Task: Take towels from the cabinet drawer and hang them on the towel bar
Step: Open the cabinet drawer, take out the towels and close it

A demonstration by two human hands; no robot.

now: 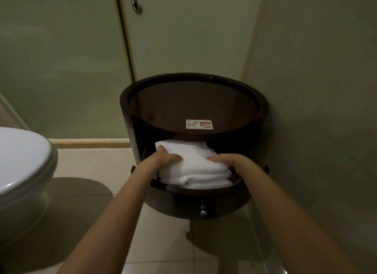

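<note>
1. Towels [195, 171]: one white folded stack, lying in the pulled-out drawer [183, 200] of a round dark cabinet. Several folded layers show at the near edge, but how many separate towels they make cannot be told. The drawer's curved front carries two small metal knobs [203, 212], one above the other.
2. Left hand [166, 157]: one, on a bare forearm. It grips the left upper part of the stack, its fingers curled into the cloth and sunk partly out of sight.
3. Right hand [222, 158]: one, on a bare forearm. It grips the right upper part of the stack, its fingers bent down and pressed into the top fold. The two hands are apart, with white cloth between them.
4. Cabinet [130, 118]: one, drum-shaped with a glossy dark finish. It has a raised rim round a flat top and stands against the wall on the right.
5. Sticker [198, 124]: one, white and red with a WiFi mark, on the near edge of the cabinet top.
6. Toilet [22, 157]: one, white with the lid down, at the left on a pale tiled floor [91, 161].
7. Metal handle [135, 2]: one, partly in view at the top, on the pale panel behind the cabinet.
</note>
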